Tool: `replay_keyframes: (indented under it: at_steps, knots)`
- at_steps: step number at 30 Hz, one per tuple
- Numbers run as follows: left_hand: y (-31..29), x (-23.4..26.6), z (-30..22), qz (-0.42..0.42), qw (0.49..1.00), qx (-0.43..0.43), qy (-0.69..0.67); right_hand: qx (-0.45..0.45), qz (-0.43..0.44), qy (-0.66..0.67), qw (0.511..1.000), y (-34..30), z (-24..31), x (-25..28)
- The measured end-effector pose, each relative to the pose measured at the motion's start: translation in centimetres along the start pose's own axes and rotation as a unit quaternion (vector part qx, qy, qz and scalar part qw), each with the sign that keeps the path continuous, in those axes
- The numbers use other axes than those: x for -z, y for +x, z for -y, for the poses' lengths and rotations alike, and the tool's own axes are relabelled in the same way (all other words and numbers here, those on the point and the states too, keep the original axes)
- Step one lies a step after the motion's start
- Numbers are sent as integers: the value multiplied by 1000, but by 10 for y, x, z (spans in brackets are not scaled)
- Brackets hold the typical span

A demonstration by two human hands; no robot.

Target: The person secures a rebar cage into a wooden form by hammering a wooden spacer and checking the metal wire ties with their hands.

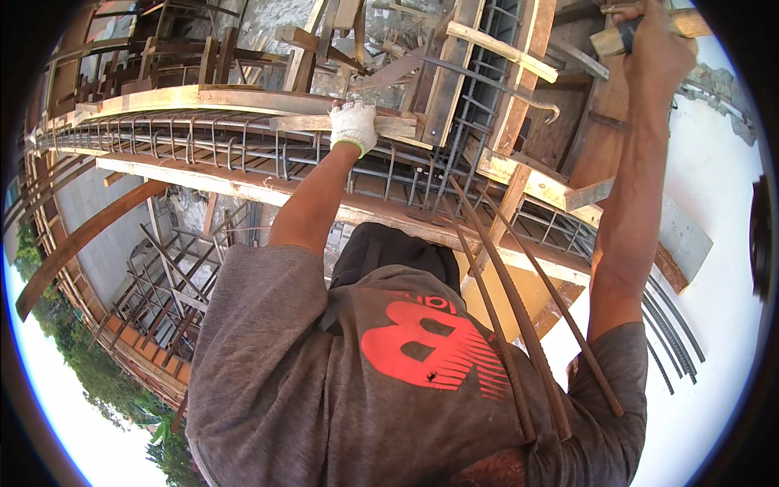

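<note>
My left hand (pixel 355 128), in a white knitted glove, reaches forward and is closed over a short wooden batten (pixel 304 123). The batten lies across the top of a rebar cage (pixel 235 146), close to a long form board (pixel 219 99). My bare right hand (pixel 661 45) is raised at the far right, its fingers wrapped round a thick piece of wood (pixel 690 23) with a dark band beside the hand. The top edge crops part of that grip. Nearest the left hand, several steel bars and stirrups run between timber boards.
Three rusty rebars (pixel 507 284) slant up in front of my chest. A bent-ended steel bar (pixel 495 85) crosses the formwork ahead. More rebar ends (pixel 673 337) stick out at the right. Left and below are a curved plank (pixel 85 243) and timber scaffolding (pixel 174 276); a black bag (pixel 393 252) is at my front.
</note>
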State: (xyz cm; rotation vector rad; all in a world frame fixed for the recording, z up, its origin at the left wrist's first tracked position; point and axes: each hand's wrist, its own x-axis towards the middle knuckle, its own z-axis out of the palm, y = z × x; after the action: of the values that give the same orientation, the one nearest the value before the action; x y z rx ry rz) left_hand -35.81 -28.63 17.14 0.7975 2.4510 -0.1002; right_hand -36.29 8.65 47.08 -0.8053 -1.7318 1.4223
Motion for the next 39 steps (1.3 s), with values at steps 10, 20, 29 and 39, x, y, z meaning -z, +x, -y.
replay_keyframes:
  at_steps: [10,20,29,39]
  knots:
    - [-2,11,2,0,1000,12,-4,-240,591,-344,689,-176,-142,42]
    - [-5,-9,6,-7,1000,7,4,-12,164,-183,969,-47,-24,18]
    - [-8,-14,-1,-30,1000,-7,-4,-181,629,-400,642,-228,-171,69]
    - [-2,3,-3,32,999,-17,35,-150,417,-359,821,-192,-102,137]
